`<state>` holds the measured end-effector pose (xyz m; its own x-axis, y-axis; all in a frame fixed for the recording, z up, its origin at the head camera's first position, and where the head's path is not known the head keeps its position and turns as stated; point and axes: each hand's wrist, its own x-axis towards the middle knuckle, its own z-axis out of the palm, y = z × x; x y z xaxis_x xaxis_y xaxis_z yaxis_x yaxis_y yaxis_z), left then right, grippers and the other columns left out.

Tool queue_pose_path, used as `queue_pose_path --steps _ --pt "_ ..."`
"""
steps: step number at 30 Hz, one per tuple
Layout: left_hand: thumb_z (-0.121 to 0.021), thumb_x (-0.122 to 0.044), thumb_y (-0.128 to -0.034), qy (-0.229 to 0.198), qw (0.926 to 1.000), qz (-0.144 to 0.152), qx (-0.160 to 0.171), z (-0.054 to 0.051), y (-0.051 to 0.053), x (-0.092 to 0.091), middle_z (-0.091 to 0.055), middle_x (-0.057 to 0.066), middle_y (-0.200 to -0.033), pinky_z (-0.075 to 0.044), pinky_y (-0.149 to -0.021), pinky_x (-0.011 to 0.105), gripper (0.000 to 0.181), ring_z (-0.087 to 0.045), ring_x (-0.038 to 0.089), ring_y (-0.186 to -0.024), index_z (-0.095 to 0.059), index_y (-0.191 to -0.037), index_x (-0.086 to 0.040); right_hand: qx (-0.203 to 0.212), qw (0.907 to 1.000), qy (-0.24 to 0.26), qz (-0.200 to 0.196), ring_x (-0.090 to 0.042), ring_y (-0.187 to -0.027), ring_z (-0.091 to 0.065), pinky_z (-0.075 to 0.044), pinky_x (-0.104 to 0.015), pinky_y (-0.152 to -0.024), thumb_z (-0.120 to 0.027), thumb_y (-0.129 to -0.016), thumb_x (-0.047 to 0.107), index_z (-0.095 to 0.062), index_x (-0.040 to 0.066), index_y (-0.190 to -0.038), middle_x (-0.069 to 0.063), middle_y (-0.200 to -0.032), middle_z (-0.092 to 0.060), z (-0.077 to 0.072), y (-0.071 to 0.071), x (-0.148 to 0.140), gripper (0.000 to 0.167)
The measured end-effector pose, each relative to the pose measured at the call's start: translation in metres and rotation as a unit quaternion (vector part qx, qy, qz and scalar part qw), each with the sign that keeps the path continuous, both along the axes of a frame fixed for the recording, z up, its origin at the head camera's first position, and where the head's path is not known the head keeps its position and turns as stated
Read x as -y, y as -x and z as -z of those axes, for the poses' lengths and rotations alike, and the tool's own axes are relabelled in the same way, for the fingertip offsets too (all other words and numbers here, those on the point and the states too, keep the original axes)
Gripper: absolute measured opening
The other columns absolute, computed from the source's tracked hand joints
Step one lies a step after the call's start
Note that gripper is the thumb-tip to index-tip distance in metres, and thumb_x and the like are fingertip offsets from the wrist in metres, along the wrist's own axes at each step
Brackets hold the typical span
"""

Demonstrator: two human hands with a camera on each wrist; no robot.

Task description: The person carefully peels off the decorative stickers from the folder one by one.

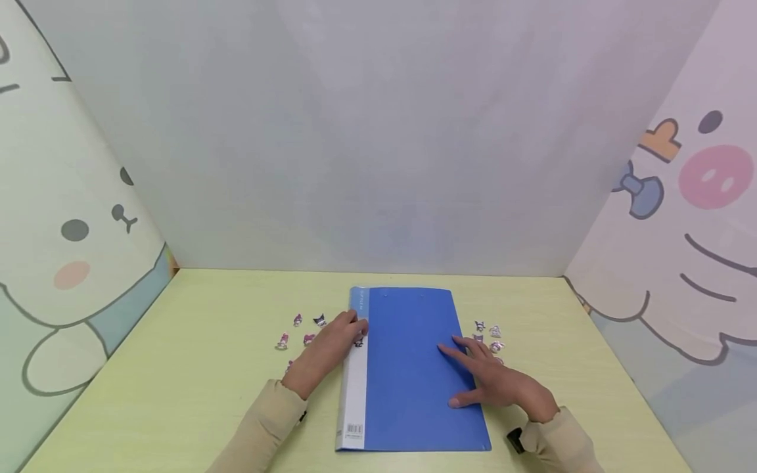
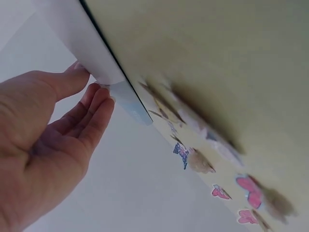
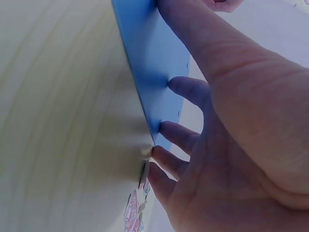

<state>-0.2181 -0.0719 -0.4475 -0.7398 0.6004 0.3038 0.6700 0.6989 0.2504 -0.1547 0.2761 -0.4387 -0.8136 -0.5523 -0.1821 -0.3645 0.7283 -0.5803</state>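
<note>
A blue folder (image 1: 414, 374) with a white spine lies closed on the table. My left hand (image 1: 331, 338) is bent over the spine (image 1: 355, 394), its thumb and fingertips close together there. A small dark-and-white cartoon-character piece (image 1: 358, 341) shows on the spine just below the thumb. In the left wrist view the thumb (image 2: 72, 79) touches the spine; whether anything is pinched is hidden. My right hand (image 1: 487, 374) spreads its fingers on the folder's right side. In the right wrist view several fingertips (image 3: 171, 126) rest on the blue cover, and nothing is held.
Several small pink and dark cartoon pieces (image 1: 283, 341) lie left of the folder. A second group of such pieces (image 1: 495, 332) lies to its right, partly behind the right hand. A pale back wall (image 1: 378, 164) and cartoon-printed side panels (image 1: 686, 263) border the yellowish table (image 1: 177, 381).
</note>
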Motion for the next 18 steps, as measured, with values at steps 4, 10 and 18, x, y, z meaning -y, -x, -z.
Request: queue_pose_path --steps 4,10,18 --pt "-0.061 0.013 -0.0918 -0.004 0.9998 0.012 -0.015 0.0000 0.0023 -0.0010 -0.041 0.001 -0.084 -0.039 -0.064 0.026 0.021 -0.041 0.015 -0.075 -0.058 -0.097 -0.008 -0.002 1.0000 0.003 -0.002 -0.064 -0.145 -0.010 -0.019 -0.085 -0.101 -0.078 -0.088 0.049 -0.033 0.010 -0.160 -0.028 -0.163 -0.017 -0.0004 -0.0006 -0.0005 0.094" --pt "-0.061 0.013 -0.0930 0.006 0.9988 0.025 -0.041 0.0007 0.0026 -0.0002 -0.036 0.001 -0.083 -0.036 -0.062 0.024 0.021 -0.037 0.014 -0.072 -0.055 -0.100 -0.006 -0.007 1.0000 0.004 -0.003 -0.064 -0.145 -0.012 -0.019 -0.085 -0.101 -0.079 -0.089 0.048 -0.033 0.008 -0.160 -0.029 -0.162 -0.019 -0.0022 -0.0021 0.0009 0.094" --pt "-0.054 0.013 -0.0956 -0.018 0.9994 0.030 -0.003 -0.0006 0.0027 0.0054 -0.032 -0.001 -0.084 -0.035 -0.063 0.025 0.020 -0.037 0.013 -0.074 -0.052 -0.099 -0.007 -0.010 0.9999 -0.002 0.002 -0.063 -0.145 -0.014 -0.021 -0.084 -0.101 -0.079 -0.088 0.048 -0.032 0.004 -0.160 -0.030 -0.162 -0.020 -0.0023 -0.0017 0.0032 0.097"
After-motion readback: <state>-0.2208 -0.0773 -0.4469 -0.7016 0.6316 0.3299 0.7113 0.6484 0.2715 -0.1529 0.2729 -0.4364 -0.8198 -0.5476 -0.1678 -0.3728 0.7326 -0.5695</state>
